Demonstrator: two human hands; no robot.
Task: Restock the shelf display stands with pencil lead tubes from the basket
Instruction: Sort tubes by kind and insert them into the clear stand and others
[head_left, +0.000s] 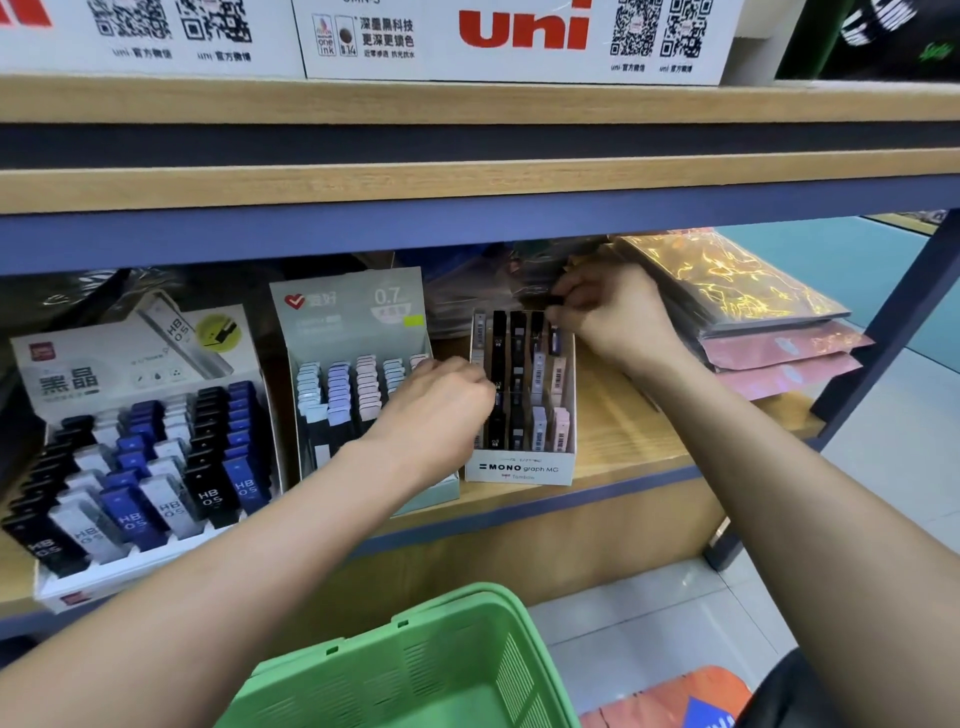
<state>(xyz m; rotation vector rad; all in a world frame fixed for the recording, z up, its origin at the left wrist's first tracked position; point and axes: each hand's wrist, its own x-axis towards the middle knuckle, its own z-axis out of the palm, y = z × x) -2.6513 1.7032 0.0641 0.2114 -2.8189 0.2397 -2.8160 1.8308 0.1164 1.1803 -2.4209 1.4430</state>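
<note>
Basket (415, 670): bright green plastic, slotted grid pattern on walls.
MONO stand (519, 467): white card w/ black lettering; tubes inside (519, 374) black, lilac, pale pink, white barcode stripes.
0.7 stand (358, 317): sage grey-green, red heart logo, small yellow-green tag; tubes (343, 384) pastel blue, lilac, pink.
HB 0.5 stand (130, 358): white/grey, yellow round spot; tubes (156, 467) black, royal blue, silver-white, in alternating rows.
Shelf (623, 431): light wood grain, navy blue edge.
Packs at right (727, 291): dark w/ gold marbled veins, pink ones under.
Boxes above (519, 36): white, red "uni", black QR squares.
</note>
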